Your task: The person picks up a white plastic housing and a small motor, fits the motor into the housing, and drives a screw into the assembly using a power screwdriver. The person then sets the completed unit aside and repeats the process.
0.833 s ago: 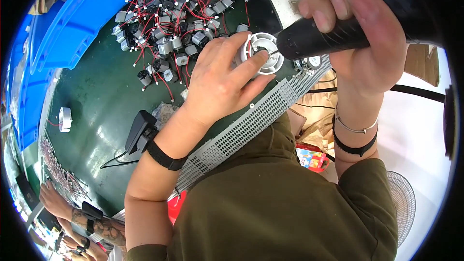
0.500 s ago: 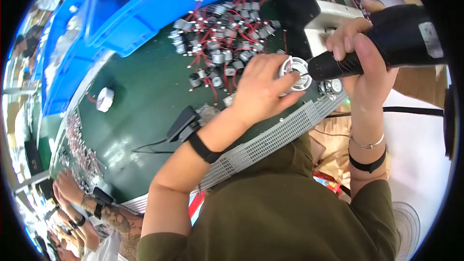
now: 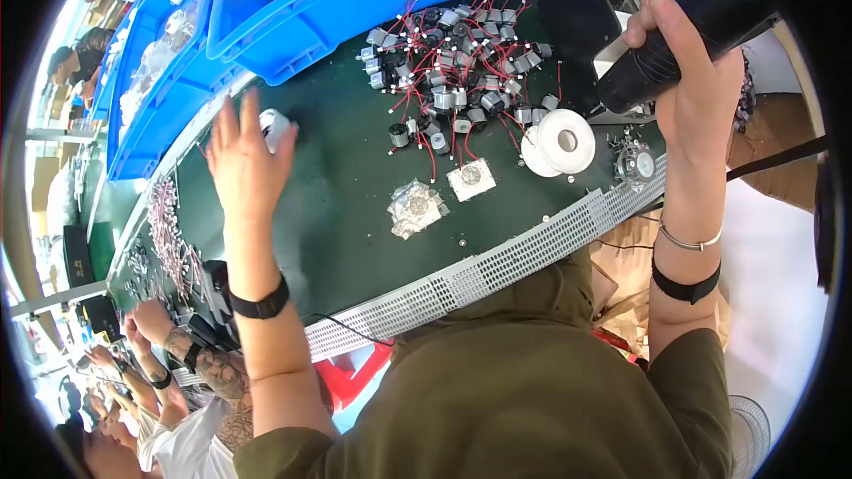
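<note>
Gripping a black handheld tool (image 3: 652, 66), the right hand (image 3: 701, 89) is raised at the right, its fingers wrapped around the barrel; the tool is thick and cylindrical, tapers to a blunt nose directed down and to the left, and bears a pale label toward its rear. Below, a grey perforated strip (image 3: 457, 286) edges the green work surface (image 3: 337, 239). Just beyond the strip, at the right, lies a white round housing (image 3: 566, 142): smooth, with a broad circular rim, a round recess at its centre and a second curved edge at its lower left. A silvery round component (image 3: 635, 164) sits near it. Well to the left, the left hand (image 3: 248, 164) is open, fingers extended and thumb spread; a small white part (image 3: 277, 129) shows between them, contact cannot be told. Beyond the housing lie silver-and-black motors (image 3: 444, 99) with red leads; blue bins (image 3: 277, 55) stand behind.
</note>
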`<state>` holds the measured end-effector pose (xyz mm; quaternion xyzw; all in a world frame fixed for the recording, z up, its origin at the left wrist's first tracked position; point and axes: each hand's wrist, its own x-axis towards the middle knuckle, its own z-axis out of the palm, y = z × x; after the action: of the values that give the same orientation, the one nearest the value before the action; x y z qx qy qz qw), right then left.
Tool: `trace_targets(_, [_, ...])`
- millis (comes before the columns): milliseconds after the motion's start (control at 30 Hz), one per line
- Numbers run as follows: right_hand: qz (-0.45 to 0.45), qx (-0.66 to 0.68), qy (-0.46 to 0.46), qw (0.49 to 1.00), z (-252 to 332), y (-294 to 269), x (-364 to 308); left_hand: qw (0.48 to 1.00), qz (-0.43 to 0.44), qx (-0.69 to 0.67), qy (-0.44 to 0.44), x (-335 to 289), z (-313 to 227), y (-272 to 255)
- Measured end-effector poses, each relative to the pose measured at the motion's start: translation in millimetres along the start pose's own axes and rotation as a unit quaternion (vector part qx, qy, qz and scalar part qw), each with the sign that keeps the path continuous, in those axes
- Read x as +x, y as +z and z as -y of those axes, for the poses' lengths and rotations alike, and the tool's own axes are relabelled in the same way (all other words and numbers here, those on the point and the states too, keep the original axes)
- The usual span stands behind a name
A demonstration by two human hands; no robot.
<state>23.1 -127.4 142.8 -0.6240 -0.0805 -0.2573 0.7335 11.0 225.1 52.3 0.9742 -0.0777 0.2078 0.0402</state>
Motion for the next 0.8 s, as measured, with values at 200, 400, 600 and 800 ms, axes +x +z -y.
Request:
trace_targets(200, [-0.006, -0.009, -0.004, 1.0, -17, 2, 11, 0.981, -0.004, -0.131, 0.14, 33, -114, 15])
trace_targets(400, [-0.02, -0.162, -0.141, 0.976, -42, -12, 13, 0.965, 0.059, -0.242, 0.081, 36, -107, 50])
trace_targets(600, [0.174, -0.189, -0.122, 0.959, -43, 4, -51, 0.478, 0.093, -0.857, -0.165, 44, -110, 16])
trace_targets(800, [0.209, -0.121, -0.023, 0.97, -66, 16, -65, 0.596, 0.149, -0.785, -0.082, 33, -153, -9])
